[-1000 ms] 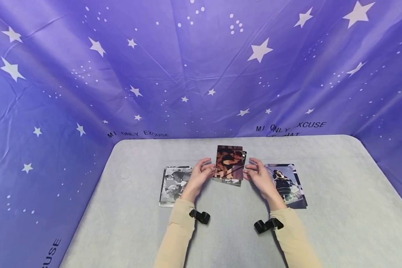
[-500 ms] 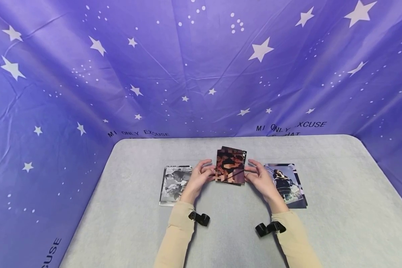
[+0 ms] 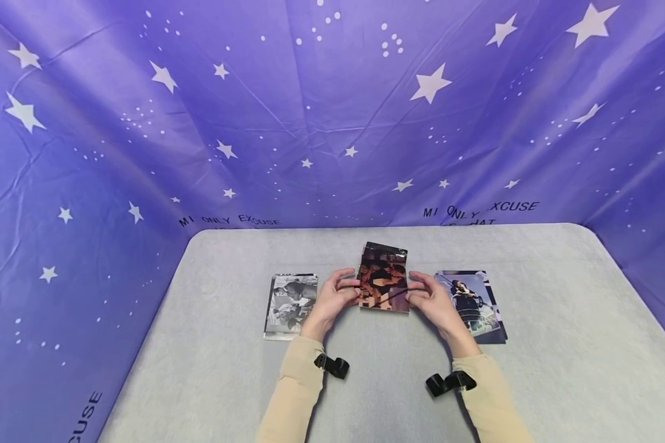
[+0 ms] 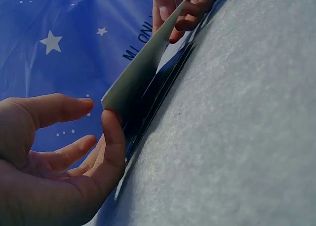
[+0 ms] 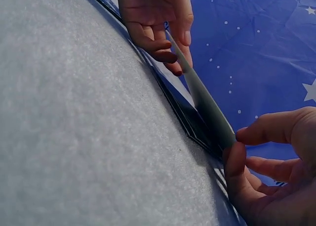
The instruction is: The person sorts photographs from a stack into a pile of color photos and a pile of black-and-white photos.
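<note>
A reddish-brown photo print [image 3: 384, 284] is held at its sides over a small stack of photos [image 3: 386, 248] on the table's middle. My left hand [image 3: 332, 301] holds the left edge; in the left wrist view one fingertip bears against the print's corner [image 4: 111, 100], another finger stretched close by. On the other side, my right hand [image 3: 435, 306] pinches the right edge between thumb and finger. Both wrist views show the print's pale back [image 5: 210, 107] slanting up from the dark-edged stack [image 5: 185, 117] beneath it.
Beside my left wrist lies a pile of black-and-white photos [image 3: 290, 301], partly covered by the hand. A pile topped by a bluish photo [image 3: 471, 304] lies past my right hand. The grey table [image 3: 576, 320] meets a purple star-patterned cloth [image 3: 332, 111] behind.
The reddish print has moved nearer to me, baring more of the dark photo behind its far edge. Both hands have shifted slightly towards me with it. The side piles stay put.
</note>
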`<state>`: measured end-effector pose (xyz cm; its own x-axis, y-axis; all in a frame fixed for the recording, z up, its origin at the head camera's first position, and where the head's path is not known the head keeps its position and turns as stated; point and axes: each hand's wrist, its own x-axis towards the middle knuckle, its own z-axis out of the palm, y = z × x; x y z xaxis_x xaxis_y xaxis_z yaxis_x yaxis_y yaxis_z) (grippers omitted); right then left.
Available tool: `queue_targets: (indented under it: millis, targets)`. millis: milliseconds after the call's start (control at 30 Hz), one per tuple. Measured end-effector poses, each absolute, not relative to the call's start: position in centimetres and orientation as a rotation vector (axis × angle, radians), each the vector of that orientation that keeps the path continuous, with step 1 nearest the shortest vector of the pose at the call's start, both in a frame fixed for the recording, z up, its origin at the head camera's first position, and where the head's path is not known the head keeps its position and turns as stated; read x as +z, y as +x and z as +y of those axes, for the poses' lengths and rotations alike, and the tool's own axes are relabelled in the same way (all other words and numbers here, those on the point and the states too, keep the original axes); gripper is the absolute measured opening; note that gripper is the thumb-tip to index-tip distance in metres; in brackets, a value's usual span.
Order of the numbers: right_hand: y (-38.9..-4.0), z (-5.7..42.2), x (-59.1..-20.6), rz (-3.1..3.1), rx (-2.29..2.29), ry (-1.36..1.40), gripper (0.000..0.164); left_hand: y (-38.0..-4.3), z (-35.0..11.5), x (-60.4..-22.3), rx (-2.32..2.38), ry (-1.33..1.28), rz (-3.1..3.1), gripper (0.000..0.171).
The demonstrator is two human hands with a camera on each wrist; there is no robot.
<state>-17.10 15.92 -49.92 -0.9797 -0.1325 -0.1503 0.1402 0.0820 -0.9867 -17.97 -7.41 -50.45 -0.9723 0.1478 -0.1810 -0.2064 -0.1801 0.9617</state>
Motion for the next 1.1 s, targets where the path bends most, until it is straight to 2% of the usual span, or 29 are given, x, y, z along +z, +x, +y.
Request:
queue_targets:
  millis: [567, 1100]
  targets:
    - [-16.2, 16.2, -50.0, 2.149, -2.013, 0.003, 0.056, -17.0, -7.0, -51.2, 2.233, -0.055, 1.802, 0.060]
    - [-15.2, 16.6, -50.1, 2.106, -2.050, -0.032, 0.053, -16.1, -7.0, -51.4, 2.263, 0.000, 1.702, 0.058]
